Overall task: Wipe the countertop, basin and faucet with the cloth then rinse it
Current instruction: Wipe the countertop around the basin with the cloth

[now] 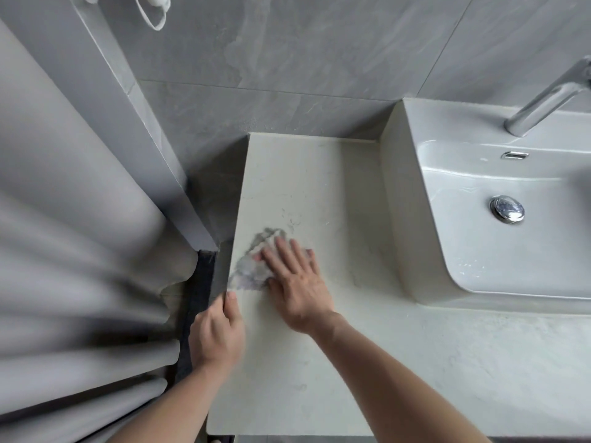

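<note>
A crumpled grey-white cloth [251, 266] lies on the pale stone countertop [319, 187], near its left edge. My right hand [295, 279] presses flat on the cloth with straight, spread fingers and covers its right part. My left hand [219, 330] rests at the countertop's left edge, its thumb on top and its fingers curled over the side. The white basin [412, 193] stands raised on the right, with a chrome drain plug [507, 209] in its bowl. The chrome faucet [543, 102] rises behind the bowl at the far right.
A grey shower curtain [70, 235] hangs close on the left, with a dark gap [198, 298] between it and the countertop. Grey wall tiles [287, 52] back the countertop. A white hose loop [156, 14] hangs at the top. An overflow slot [514, 155] sits below the faucet.
</note>
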Demonstrator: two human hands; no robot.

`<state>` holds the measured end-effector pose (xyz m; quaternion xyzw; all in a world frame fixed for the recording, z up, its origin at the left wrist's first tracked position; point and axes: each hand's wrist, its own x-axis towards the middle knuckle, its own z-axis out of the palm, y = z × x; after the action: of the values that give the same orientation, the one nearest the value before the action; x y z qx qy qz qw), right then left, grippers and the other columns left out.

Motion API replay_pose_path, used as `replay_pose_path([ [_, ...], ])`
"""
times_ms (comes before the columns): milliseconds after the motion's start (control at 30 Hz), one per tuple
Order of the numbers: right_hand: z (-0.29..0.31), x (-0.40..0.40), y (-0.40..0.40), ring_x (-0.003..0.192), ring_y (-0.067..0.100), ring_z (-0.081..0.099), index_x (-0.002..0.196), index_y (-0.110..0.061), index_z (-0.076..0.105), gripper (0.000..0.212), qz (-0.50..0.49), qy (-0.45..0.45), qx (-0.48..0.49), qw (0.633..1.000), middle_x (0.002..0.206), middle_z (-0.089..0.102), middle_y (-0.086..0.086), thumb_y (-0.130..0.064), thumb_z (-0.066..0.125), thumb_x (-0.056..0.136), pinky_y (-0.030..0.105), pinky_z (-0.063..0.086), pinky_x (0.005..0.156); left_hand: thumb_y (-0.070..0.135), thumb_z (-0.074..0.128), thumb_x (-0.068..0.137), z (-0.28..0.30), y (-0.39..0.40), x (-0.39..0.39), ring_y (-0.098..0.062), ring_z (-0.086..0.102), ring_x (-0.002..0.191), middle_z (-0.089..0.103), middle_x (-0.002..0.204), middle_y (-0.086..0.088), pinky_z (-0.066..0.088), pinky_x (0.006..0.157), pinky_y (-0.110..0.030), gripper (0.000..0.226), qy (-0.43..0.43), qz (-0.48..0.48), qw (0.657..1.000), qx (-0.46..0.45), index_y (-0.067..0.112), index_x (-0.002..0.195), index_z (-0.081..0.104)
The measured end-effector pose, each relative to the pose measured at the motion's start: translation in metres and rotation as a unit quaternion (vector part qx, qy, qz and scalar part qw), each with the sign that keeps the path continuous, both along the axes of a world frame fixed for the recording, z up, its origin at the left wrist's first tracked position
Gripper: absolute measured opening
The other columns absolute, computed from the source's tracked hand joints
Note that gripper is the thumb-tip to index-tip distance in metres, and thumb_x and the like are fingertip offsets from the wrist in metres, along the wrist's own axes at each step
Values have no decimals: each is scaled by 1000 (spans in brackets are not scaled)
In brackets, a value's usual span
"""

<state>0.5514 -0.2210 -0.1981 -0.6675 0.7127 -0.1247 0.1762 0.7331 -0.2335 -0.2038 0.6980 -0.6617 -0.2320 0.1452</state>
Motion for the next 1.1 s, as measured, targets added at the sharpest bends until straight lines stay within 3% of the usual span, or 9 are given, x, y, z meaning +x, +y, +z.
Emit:
replay_pose_path([
  [167,-5,-91,44,158,28,17,163,-26,26,65,-205,72,2,976,173,15,6,-44,31,101,51,15,126,50,21,102,-1,1,0,-41,63,95,73,98,-11,49,76,-42,52,-2,4,1000,18,22,102,64],
  [233,-5,-112,58,156,34,25,161,-15,33,64,-226,77,-16,971,169,24,12,-39,31,101,49,22,126,53,17,100,0,1,0,-41,63,94,73,97,-10,50,76,-42,55,0,1,1000,19,23,101,63],
  [333,-11,-109,51,154,36,27,158,-10,38,64,-259,77,-18,963,167,28,16,-37,32,101,47,21,126,53,15,99,2,0,-1,-41,63,94,73,98,-10,51,77,-43,57,2,-1,1000,21,22,101,63],
  [467,-8,-72,0,158,33,12,163,-24,26,66,-378,36,15,925,172,16,11,-42,31,100,54,7,126,49,19,102,4,0,-1,-41,64,93,74,96,-9,51,75,-42,53,5,-2,1000,19,21,102,64],
  [667,4,9,-57,159,31,-10,165,-33,6,68,-156,15,22,987,173,-9,4,-48,31,103,53,-7,127,54,16,99,2,0,1,-39,65,92,74,94,-6,52,73,-41,59,0,-18,1000,11,20,103,64],
  [833,5,27,-57,160,28,-6,165,-34,13,63,1,19,-4,1000,174,-3,0,-48,29,105,55,-1,128,52,20,100,6,1,-1,-39,66,97,74,102,-8,54,77,-43,56,3,-9,1000,0,23,115,66],
  [933,1,-17,-46,160,26,-4,165,-34,13,65,-24,27,6,999,174,-3,-1,-50,29,104,52,1,128,55,17,96,6,0,-1,-40,66,95,75,100,-9,54,75,-43,62,1,-10,1000,2,23,113,67],
  [1100,-2,-112,-14,159,27,12,164,-31,22,67,-183,91,21,979,173,11,3,-51,24,100,53,15,125,55,15,97,5,0,-1,-37,64,102,74,109,-4,52,82,-41,63,-3,-7,1000,14,23,119,65],
])
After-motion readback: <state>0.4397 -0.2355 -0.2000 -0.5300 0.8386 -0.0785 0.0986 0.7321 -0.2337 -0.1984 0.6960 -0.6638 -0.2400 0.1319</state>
